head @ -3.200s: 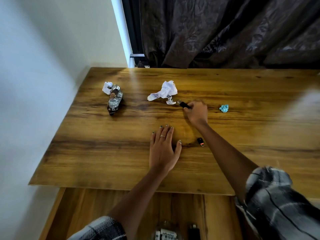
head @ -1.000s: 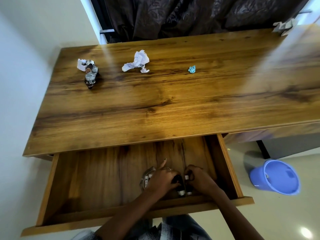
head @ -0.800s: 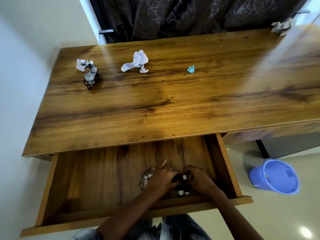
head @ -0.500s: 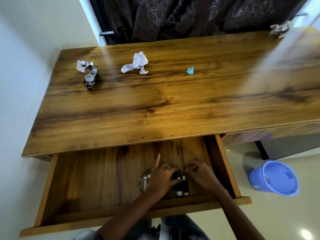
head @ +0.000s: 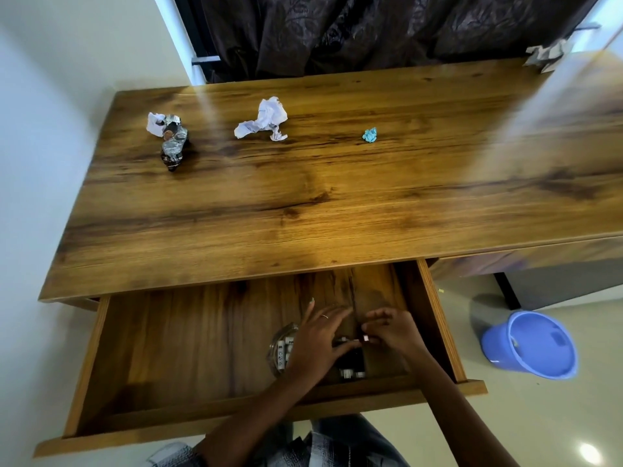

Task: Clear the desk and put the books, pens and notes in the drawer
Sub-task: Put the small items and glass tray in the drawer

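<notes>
Both hands are down in the open drawer (head: pixel 141 358) at its near right end; the left hand (head: pixel 318 345) lies flat with fingers spread over a cluster of small dark items (head: pixel 352 364), a clear packet of white pieces (head: pixel 281 348) just beside its wrist, while the right hand (head: pixel 392 333) pinches one small pale-tipped piece (head: pixel 365 338) right above that cluster. Up on the desk (head: pixel 337 203) I count three scraps: one foil wrapper (head: pixel 172 139), one crumpled white paper (head: pixel 264 119), one tiny teal wad (head: pixel 369 134); one blue bucket (head: pixel 532 345) sits on the floor.
</notes>
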Motion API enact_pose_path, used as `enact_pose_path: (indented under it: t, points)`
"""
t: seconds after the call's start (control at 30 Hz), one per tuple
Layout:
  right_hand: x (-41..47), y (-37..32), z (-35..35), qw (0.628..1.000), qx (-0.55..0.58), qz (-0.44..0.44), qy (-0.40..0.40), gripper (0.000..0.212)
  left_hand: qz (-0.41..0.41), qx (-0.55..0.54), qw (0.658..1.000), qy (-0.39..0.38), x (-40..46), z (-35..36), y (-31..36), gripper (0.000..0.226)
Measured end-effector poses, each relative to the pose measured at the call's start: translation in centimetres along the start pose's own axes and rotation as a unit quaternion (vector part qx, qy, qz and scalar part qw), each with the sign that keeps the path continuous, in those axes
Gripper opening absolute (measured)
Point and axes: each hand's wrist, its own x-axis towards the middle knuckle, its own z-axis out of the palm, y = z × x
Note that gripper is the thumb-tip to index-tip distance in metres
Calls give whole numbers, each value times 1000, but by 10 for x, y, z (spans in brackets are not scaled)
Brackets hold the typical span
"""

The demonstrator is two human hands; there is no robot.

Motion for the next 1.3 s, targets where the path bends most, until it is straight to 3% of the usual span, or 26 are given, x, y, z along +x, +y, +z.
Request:
enact_pose_path:
  t: [0.1,0.2,0.27,0.5,0.8,1.0,1.13,1.3]
  points:
    - [10,12,-9,995,-93,39,17,11,-52,5,999,-1,-5,-7,-15,60]
    - [9,16,-11,992,-95,85,-5,12,-106,5,994,5,-11,-11,-32,52]
    - [9,16,-11,986,-151,62,-24,11,-121,21,992,0,-14,-12,-39,53]
    - [8,16,-3,972,-227,37,-54,22,-130,36,990,-52,-25,-9,-45,52]
    - [3,25,-3,960,-270,-9,-70,17,-120,46,989,-68,-25,-10,-48,51]
    - [4,26,-3,954,-288,-11,-79,15,-122,54,988,-74,-27,-8,-47,72]
    - [2,25,-3,952,-295,-11,-80,15,-119,64,987,-82,-27,-9,-47,52]
    - [-1,26,-3,947,-306,-17,-96,16,-119,66,986,-93,-27,-10,-47,53]
